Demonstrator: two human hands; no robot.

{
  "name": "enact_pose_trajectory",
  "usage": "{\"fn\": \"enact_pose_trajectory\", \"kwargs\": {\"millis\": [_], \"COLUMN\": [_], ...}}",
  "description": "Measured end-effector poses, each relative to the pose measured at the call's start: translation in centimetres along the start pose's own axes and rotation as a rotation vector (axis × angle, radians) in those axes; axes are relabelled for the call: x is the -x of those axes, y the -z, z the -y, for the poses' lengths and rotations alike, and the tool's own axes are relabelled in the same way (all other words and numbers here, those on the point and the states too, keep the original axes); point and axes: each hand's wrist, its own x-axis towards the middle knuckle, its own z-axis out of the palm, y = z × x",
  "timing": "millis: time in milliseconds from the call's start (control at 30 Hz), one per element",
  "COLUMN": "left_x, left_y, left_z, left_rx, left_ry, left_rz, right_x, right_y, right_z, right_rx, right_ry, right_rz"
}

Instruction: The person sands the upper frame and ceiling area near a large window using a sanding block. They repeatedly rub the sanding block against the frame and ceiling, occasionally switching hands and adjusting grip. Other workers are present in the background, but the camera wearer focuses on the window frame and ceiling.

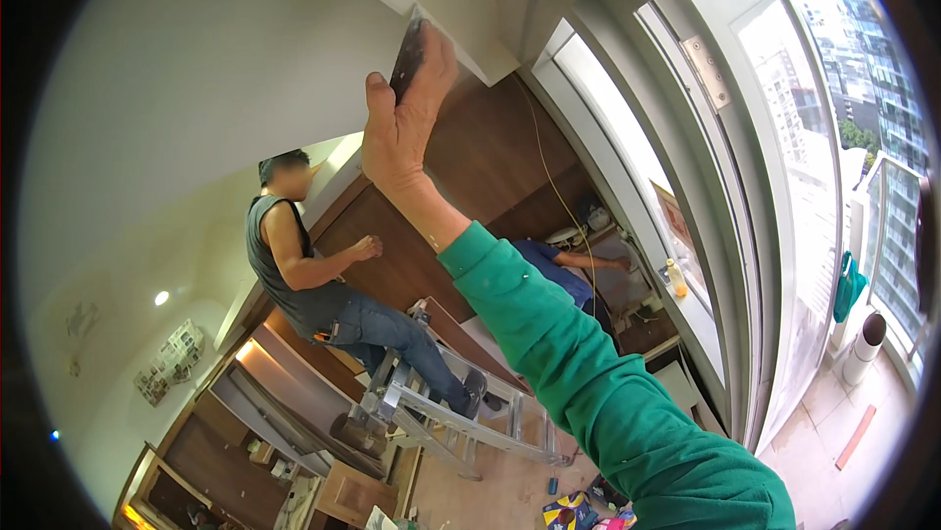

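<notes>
My right hand (407, 128), at the end of a green sleeve, reaches high up toward the ceiling. Its fingers close around a flat dark scraper (406, 61), with the thumb sticking out to the left. The scraper's upper end meets the lower edge of a pale ceiling beam (456, 15). Part of the tool is hidden behind my fingers. To the left of the hand spreads the smooth off-white ceiling (216, 59). My left hand is out of the picture.
A person (294, 226) in a grey sleeveless top is on an aluminium stepladder (470, 422). Another person in blue (554, 270) leans behind my arm. At right an opened glass door (784, 138) leads to a balcony. A yellowish bottle (676, 278) stands on the sill.
</notes>
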Motion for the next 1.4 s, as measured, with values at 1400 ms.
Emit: {"fn": "enact_pose_trajectory", "kwargs": {"millis": [1400], "left_x": [-1.3], "left_y": [-1.5], "left_z": [2.3], "left_rx": [-0.017], "left_ry": [0.057], "left_rz": [0.079], "right_x": [-0.9], "right_y": [0.2], "right_z": [7.1], "right_rx": [-0.109], "right_ry": [0.048], "right_rz": [0.021]}}
